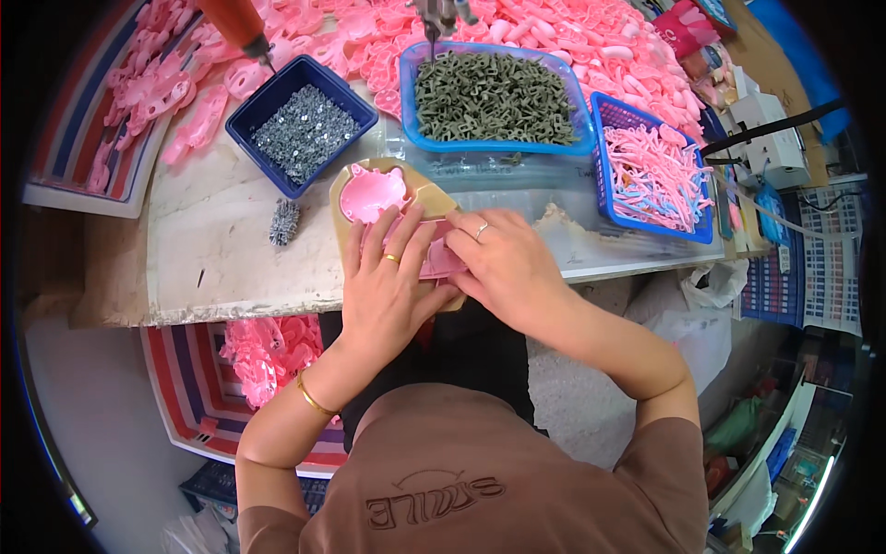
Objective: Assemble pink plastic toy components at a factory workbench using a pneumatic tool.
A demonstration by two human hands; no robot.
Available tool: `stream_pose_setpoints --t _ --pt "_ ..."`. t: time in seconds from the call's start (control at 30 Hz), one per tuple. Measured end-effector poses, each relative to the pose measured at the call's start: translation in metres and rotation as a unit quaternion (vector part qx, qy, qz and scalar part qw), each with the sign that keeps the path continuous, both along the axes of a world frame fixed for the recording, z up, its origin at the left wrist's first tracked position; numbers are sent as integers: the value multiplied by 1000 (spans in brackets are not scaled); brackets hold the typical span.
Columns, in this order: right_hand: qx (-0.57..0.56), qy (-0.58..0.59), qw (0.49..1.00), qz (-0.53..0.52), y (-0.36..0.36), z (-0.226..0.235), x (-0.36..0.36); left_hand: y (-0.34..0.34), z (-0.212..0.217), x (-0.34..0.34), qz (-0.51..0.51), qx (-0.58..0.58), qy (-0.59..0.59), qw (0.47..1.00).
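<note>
A tan holding block (434,189) lies at the table's front edge with a pink plastic shell (374,192) seated in its far left part. My left hand (383,282) rests over the near side of the shell, its fingers stretched out and apart. At the block's right side, the curled fingers of my right hand (508,268) grip a flat pink plastic piece (441,258). Much of that piece is hidden under both hands, so how it sits in the block cannot be told.
Beyond the block stand a navy tray of screws (366,118), a blue basin (415,138) of grey-green parts and a blue basket (604,175) of thin strips. An orange power screwdriver (233,23) hangs above. Pink shells (563,28) pile behind; a striped bin (189,369) sits below.
</note>
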State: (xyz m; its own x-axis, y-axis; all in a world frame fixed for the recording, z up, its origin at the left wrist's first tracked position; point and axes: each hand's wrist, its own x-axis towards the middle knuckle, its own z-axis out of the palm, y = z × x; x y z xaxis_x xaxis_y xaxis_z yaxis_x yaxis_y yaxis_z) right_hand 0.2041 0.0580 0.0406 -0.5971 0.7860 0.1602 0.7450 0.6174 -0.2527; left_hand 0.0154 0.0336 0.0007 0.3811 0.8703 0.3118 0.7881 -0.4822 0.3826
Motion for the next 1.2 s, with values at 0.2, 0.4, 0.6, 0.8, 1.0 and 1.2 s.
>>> stream_pose_setpoints --t 0.2,0.4,0.6,0.8,1.0,1.2 --pt "2 149 978 -149 83 1 62 -2 5 -2 -7 -22 13 1000" --pt "-85 103 978 -158 155 -34 92 1 5 0 -19 -36 9 999" --pt "-14 69 983 -170 176 -37 93 1 7 0 -22 -34 14 999" --pt "-73 31 992 -96 174 -44 89 0 5 -3 -28 -52 12 998" --pt "-132 178 961 -165 186 -27 99 2 10 -2 -32 -42 18 998" --pt "-266 317 897 -157 165 -8 97 11 17 -3 -42 -22 -6 999"
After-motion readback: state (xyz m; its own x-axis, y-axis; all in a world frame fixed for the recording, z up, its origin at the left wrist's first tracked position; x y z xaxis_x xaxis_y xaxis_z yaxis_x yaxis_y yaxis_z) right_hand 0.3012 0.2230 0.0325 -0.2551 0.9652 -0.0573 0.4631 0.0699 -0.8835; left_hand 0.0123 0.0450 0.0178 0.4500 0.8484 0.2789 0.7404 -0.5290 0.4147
